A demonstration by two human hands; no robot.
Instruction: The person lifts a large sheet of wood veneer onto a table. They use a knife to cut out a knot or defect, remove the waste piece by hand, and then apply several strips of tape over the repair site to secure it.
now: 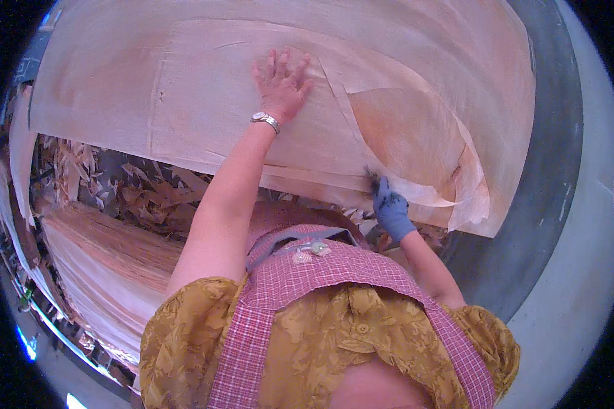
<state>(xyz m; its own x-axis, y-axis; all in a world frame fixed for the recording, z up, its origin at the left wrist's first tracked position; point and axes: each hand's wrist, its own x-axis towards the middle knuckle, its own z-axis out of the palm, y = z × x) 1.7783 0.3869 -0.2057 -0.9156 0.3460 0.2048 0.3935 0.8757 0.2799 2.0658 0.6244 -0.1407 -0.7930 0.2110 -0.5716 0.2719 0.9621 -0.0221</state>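
My bare left hand [283, 85], a watch on its wrist, lies flat with fingers spread on a large pale wood veneer sheet [211, 88]. My right hand [392, 210], in a blue glove with dark patches, is at the near edge of the stacked sheets. Its fingers look curled; a dark, frayed-looking patch shows at their tips, and what they hold is not clear. Just beyond it, a torn veneer piece [467, 194] curls up at the right. Between the sheet edges shows a darker tan patch of veneer [402, 126].
Broken veneer scraps [157, 194] lie heaped below the stack's near edge. Another thick stack of veneer [109, 273] stands at the lower left. A dark grey curved band [559, 136] and pale floor [597, 225] run along the right.
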